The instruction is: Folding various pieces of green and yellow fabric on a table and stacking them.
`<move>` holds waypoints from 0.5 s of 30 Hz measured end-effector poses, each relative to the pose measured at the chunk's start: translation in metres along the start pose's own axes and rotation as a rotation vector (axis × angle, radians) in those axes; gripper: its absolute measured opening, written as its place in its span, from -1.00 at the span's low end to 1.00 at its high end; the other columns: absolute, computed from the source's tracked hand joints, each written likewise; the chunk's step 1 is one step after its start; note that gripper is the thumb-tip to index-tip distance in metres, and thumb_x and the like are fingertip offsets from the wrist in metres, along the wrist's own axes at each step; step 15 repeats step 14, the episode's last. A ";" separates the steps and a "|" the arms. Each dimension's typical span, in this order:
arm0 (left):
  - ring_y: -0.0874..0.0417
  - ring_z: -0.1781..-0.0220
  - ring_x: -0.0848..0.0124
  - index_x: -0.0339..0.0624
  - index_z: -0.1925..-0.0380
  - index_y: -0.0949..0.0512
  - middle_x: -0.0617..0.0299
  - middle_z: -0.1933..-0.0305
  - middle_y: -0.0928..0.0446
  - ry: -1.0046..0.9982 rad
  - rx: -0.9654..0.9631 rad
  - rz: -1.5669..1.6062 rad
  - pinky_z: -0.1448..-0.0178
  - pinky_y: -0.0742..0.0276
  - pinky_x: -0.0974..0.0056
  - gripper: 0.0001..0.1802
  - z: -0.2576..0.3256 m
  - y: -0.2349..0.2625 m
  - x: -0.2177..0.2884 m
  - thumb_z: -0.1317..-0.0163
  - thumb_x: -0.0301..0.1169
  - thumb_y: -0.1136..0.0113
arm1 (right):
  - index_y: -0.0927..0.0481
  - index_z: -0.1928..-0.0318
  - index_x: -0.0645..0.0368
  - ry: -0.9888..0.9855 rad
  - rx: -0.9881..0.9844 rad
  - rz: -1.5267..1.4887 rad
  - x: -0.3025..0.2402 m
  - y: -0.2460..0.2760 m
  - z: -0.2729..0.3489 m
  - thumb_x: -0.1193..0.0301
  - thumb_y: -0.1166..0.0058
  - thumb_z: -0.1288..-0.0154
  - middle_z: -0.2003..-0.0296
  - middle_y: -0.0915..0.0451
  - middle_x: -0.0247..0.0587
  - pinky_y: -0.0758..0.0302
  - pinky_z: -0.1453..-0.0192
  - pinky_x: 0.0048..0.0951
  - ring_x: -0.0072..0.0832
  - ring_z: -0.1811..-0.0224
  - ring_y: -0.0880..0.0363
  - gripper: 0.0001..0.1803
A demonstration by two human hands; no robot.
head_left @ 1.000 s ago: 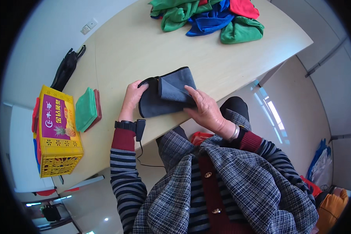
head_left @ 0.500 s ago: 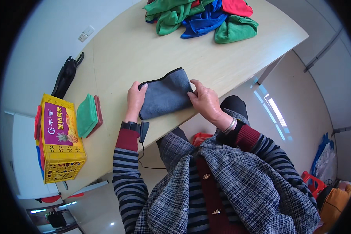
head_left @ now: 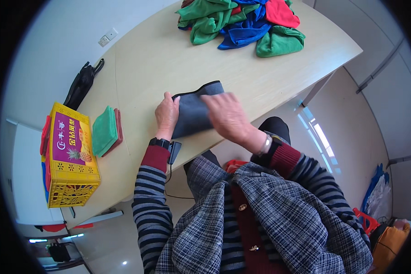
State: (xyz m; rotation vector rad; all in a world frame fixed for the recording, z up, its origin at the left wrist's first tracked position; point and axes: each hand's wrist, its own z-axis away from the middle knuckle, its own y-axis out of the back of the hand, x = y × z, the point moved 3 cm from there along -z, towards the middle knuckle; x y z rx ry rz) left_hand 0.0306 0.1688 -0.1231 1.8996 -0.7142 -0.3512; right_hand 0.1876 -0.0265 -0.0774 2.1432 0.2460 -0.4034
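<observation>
A dark grey folded cloth (head_left: pixel 192 114) lies flat on the pale wooden table (head_left: pixel 155 59) near its front edge. My left hand (head_left: pixel 167 114) presses on the cloth's left edge, fingers spread. My right hand (head_left: pixel 227 115) is blurred, palm down over the cloth's right part, fingers apart. Neither hand grips the cloth.
A heap of green, blue and red cloths (head_left: pixel 242 20) lies at the table's far end. A small stack of folded green and red cloths (head_left: pixel 106 131) sits left of my hands, beside a yellow crate (head_left: pixel 68 155). A black folded umbrella (head_left: pixel 81 84) lies further back.
The grey cloth was folded over and now lies flatter. My right hand has slid left across the cloth's top. My left hand stays on its left edge.
</observation>
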 end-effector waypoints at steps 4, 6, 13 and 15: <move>-0.70 0.36 -0.10 -0.23 0.16 -0.36 -0.12 0.42 -0.65 0.024 -0.011 0.006 0.28 -0.62 -0.08 -0.61 0.002 -0.001 -0.001 -0.41 -0.11 -0.16 | -0.41 -0.32 0.10 0.237 -0.166 -0.014 -0.012 -0.029 -0.018 0.16 -0.12 -0.35 -0.32 -0.39 0.00 -0.18 -0.47 0.00 -0.03 -0.42 -0.27 -0.41; -0.71 0.36 -0.09 -0.23 0.16 -0.36 -0.12 0.42 -0.65 0.024 -0.012 -0.002 0.27 -0.62 -0.08 -0.61 -0.001 0.001 0.001 -0.42 -0.10 -0.15 | -0.36 -0.39 0.08 0.167 -0.299 0.038 0.002 -0.051 -0.024 0.04 -0.04 -0.40 -0.40 -0.30 0.01 -0.09 -0.54 0.05 0.00 -0.50 -0.15 -0.34; -0.74 0.26 -0.06 -0.26 0.02 -0.34 -0.16 0.24 -0.66 0.108 -0.064 -0.093 0.16 -0.66 -0.02 -0.54 -0.006 0.013 0.008 -0.43 -0.07 -0.14 | -0.27 -0.48 0.00 0.047 -0.291 0.114 0.026 -0.064 -0.021 -0.09 0.08 -0.43 -0.49 -0.20 -0.02 0.06 -0.60 0.13 0.03 -0.57 -0.03 -0.26; -0.75 0.21 -0.05 -0.27 -0.06 -0.32 -0.20 0.11 -0.66 0.135 -0.051 -0.112 0.11 -0.66 0.01 -0.49 -0.005 0.017 0.004 -0.42 -0.06 -0.14 | -0.26 -0.49 -0.01 0.029 -0.310 0.130 0.025 -0.063 -0.022 -0.10 0.07 -0.43 -0.50 -0.18 -0.03 0.09 -0.60 0.15 0.02 -0.58 -0.01 -0.25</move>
